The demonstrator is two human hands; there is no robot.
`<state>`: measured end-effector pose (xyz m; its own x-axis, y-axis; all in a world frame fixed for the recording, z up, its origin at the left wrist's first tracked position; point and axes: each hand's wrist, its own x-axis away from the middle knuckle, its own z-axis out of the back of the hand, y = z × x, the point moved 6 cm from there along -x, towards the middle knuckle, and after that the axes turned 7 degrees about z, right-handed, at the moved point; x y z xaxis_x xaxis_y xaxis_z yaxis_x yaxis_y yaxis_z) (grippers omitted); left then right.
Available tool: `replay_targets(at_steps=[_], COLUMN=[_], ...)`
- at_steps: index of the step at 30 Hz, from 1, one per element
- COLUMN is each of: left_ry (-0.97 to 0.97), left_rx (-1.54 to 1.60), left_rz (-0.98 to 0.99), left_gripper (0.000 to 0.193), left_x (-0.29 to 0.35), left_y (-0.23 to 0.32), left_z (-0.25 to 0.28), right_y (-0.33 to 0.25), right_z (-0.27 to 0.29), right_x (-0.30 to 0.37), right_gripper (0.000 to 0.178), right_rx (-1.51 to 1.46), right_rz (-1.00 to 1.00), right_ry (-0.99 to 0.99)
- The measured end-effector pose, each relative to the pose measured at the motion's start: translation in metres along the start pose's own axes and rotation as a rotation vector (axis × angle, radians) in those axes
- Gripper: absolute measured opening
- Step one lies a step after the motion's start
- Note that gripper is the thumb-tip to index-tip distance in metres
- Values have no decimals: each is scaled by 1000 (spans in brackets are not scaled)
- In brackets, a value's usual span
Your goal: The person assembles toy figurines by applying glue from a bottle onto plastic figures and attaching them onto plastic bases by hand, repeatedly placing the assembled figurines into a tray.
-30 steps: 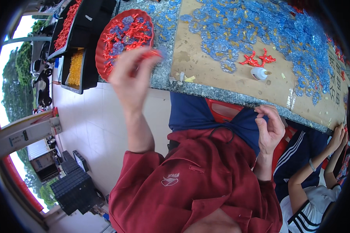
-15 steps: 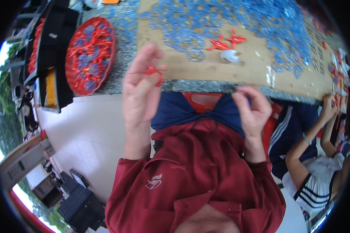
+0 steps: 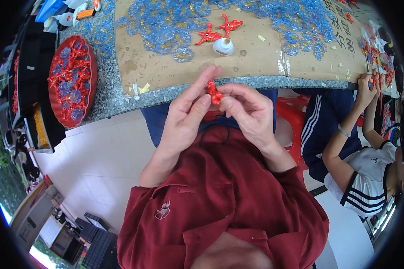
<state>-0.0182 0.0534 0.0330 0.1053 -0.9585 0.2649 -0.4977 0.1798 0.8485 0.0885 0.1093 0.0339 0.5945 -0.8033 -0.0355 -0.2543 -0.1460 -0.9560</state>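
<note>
Both my hands meet over my lap, just in front of the table edge, around a small glossy red plastic figure (image 3: 214, 93). My left hand (image 3: 188, 112) grips it between thumb and fingers. The fingertips of my right hand (image 3: 249, 110) pinch its lower right end. On the cardboard beyond lie two more red figures (image 3: 231, 25) with limbs spread. Beside them sits a small white bottle (image 3: 223, 46) with a brownish tip. Many clear blue plastic pieces (image 3: 166, 33) with yellow bits cover the far cardboard.
A red scalloped tray (image 3: 92, 80) of red figures and blue-violet pieces stands on the left of the granite table (image 3: 105, 101). Black bins (image 3: 36, 54) are further left. An orange-labelled bottle (image 3: 65, 19) lies at the back left. To the right, a co-worker's hands (image 3: 367, 89) handle small red pieces.
My right hand has come in from the right to the red figure. My left hand has lowered and moved right with it. The whole view has shifted.
</note>
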Motion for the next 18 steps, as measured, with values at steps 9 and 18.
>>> replay_targets(at_steps=[9, 18], left_ry=[129, -152], left_rx=[100, 928], left_rz=[87, 231], left_gripper=[33, 27], left_x=[7, 8], left_y=[-8, -25], left_z=[27, 18], right_y=[-28, -16], right_z=[21, 13], right_x=[-24, -50], right_gripper=[21, 32], right_rx=[667, 747], right_rz=[311, 512], right_ry=[275, 90])
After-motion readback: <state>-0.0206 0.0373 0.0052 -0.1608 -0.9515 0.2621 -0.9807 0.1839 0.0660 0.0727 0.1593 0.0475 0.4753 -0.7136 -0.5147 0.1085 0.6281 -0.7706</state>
